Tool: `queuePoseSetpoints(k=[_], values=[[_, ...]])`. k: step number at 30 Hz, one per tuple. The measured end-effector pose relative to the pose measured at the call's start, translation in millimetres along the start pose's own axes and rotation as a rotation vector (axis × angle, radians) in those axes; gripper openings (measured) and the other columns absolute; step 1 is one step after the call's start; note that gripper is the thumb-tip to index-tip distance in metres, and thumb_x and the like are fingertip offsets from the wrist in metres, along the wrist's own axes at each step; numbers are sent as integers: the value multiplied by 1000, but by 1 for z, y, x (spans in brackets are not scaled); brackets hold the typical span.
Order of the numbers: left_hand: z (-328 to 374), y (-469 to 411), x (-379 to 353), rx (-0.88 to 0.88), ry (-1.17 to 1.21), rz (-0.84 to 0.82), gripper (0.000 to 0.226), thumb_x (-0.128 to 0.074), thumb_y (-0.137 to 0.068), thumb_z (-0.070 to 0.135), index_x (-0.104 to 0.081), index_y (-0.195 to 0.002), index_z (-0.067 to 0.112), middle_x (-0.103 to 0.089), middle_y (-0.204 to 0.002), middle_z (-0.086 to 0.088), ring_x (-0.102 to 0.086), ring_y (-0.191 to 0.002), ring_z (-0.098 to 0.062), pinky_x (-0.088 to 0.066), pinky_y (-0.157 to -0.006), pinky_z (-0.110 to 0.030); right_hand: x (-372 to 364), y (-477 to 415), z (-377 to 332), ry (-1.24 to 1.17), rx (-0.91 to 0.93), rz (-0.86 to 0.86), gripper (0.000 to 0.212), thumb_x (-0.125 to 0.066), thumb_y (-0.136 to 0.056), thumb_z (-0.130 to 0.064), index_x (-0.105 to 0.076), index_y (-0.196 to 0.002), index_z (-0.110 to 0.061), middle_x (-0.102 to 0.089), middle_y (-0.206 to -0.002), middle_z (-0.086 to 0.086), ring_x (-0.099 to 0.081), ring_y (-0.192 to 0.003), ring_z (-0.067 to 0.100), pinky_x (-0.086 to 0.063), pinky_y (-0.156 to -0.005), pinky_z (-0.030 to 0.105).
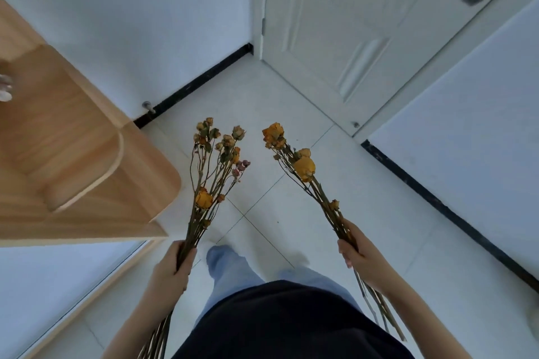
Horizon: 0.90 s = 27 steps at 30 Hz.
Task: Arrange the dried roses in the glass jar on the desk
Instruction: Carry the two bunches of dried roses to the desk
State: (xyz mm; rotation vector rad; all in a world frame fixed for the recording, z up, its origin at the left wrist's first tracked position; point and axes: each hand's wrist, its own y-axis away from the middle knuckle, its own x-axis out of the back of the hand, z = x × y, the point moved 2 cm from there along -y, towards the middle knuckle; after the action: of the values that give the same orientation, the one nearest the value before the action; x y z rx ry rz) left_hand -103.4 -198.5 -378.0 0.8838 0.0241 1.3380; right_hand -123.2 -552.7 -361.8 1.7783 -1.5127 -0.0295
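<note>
Yellow-brown dried rose bunch (215,163), small-headed, is gripped by its stems in the left hand (172,267), fingers curled fully round. Right hand (357,253) likewise clasps a sparser orange-yellow dried rose bunch (300,165). Both point forward over pale floor tiles (262,90), light wooden furniture (73,140) just left.

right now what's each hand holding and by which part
The left hand grips a bunch of dried roses round its stems, below the blooms. The right hand grips a second bunch likewise, round the stems.
</note>
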Motion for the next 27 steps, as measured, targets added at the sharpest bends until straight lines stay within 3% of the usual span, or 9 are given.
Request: queuePoseSetpoints(k=[7, 13, 19, 27], values=[[74, 6, -110, -147, -155, -159, 8, -45, -96, 17, -49, -98, 10, -46, -59, -1, -43, -51, -19, -38, -51, -30, 54, 69, 105, -129, -149, 154, 40, -38, -98, -15, -31, -136, -22, -50, -76, -2, -47, -65, 10, -46, -62, 19], [144, 17, -206, -332, -292, -392, 6, -46, -95, 19, -51, -94, 15, -46, -53, 2, -44, -42, -8, -39, -41, -17, 85, 139, 180, -311, -288, 369, 41, -38, -98, -16, -30, -137, -24, -52, -78, -2, -47, -64, 12, -44, -63, 25], [203, 17, -280, -520, -498, -628, 7, -46, -95, 22, -50, -92, 27, -45, -48, 0, -41, -38, -9, -37, -42, -25, 77, 200, 231, -515, -440, 589, 39, -39, -98, -19, -31, -136, -24, -51, -76, -2, -46, -62, 11, -44, -60, 24], [274, 24, -413, -703, -732, -887, 5, -44, -95, 27, -49, -92, 27, -43, -49, -1, -41, -37, -6, -38, -40, -21, 81, 249, 279, -762, -646, 860, 36, -39, -98, -17, -35, -133, -22, -52, -81, -1, -48, -68, 11, -46, -67, 30]])
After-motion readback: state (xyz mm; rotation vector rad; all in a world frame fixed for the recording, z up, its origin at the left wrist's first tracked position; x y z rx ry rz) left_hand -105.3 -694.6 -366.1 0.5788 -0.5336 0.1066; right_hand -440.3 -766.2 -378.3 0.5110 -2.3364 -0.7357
